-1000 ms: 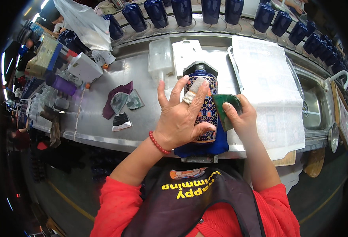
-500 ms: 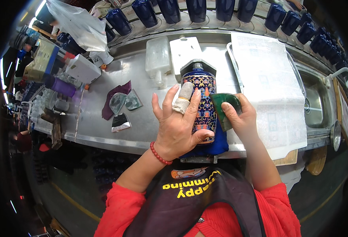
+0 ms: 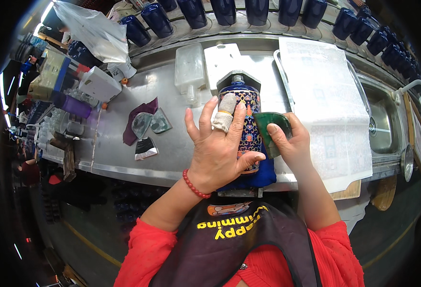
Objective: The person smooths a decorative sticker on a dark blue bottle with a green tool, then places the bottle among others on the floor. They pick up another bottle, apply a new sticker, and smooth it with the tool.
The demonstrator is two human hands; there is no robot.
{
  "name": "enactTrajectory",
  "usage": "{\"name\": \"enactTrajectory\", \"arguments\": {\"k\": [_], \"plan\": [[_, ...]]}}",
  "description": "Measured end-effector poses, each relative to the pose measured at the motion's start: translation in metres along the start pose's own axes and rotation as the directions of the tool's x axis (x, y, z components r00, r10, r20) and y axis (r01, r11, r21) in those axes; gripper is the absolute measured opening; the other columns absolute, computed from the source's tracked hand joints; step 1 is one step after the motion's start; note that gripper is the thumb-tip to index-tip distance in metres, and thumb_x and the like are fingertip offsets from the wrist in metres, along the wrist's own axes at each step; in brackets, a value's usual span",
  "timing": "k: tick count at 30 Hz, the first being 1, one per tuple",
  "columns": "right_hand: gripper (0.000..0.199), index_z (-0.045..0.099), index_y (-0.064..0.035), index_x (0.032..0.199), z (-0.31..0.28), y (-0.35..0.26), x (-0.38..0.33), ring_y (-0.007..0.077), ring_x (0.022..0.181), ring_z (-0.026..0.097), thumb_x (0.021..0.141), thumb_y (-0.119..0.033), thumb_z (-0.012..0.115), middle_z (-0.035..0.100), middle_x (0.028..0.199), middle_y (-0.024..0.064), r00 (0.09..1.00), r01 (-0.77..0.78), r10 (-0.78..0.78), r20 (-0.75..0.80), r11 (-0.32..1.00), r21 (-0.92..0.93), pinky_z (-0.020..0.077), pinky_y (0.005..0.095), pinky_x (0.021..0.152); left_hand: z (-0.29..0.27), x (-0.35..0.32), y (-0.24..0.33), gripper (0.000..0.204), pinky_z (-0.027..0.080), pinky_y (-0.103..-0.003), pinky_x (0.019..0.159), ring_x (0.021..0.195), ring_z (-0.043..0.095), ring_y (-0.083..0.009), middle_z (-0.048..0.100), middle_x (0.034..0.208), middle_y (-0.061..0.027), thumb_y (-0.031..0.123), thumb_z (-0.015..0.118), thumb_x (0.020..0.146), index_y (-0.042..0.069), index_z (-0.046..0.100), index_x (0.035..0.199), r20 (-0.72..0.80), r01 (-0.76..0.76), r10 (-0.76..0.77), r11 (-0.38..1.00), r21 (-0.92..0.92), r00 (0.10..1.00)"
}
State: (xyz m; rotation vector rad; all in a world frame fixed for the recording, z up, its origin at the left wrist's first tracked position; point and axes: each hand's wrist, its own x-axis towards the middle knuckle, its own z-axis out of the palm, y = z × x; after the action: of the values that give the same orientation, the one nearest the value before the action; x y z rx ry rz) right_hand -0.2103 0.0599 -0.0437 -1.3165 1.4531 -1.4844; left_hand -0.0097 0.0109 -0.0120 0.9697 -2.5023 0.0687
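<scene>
**Patterned bottle steadied on the steel counter**

While the left hand [image 3: 218,153] lies spread over a blue patterned bottle [image 3: 247,125], fingers fanned and the thumb hooked round its right side, the right hand [image 3: 291,143] pinches a dark green flexible sheet [image 3: 271,130] against the bottle's flank. One left finger wears a white bandage wrap. The bottle lies on a blue cloth [image 3: 255,176] at the near edge of the counter [image 3: 172,143]. A row of dark blue cups [image 3: 193,12] lines the far side, and printed paper [image 3: 325,95] covers a tray to the right.
</scene>
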Motion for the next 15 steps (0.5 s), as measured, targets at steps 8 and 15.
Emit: {"name": "enactTrajectory", "arguments": {"k": [8,15], "plan": [[0.022,0.064,-0.0002,0.1,-0.001,0.0,-0.002,0.01,0.072,0.061,0.097,-0.021,0.071,0.067,0.079,0.0061,1.0,0.012,-0.013,-0.013,0.999,-0.04,0.0499,0.0266,0.064,0.0,-0.004,0.001,0.109,0.006,-0.073,0.111,0.142,0.025,-0.0426,0.052,0.141,-0.0248,0.08,0.046,0.087,-0.007,0.036,0.152,0.026,0.045,-0.044,0.998,-0.039,0.999],[0.022,0.064,0.0001,0.1,0.0,0.001,-0.002,0.0107,0.072,0.061,0.097,-0.02,0.072,0.067,0.08,0.0062,0.999,0.031,-0.033,-0.026,0.997,-0.072,0.0494,0.0268,0.064,-0.002,0.006,0.013,0.113,0.008,-0.073,0.111,0.141,0.026,-0.043,0.049,0.141,-0.0287,0.08,0.05,0.084,-0.012,0.038,0.149,0.058,0.056,-0.059,0.997,0.059,0.997]]}}
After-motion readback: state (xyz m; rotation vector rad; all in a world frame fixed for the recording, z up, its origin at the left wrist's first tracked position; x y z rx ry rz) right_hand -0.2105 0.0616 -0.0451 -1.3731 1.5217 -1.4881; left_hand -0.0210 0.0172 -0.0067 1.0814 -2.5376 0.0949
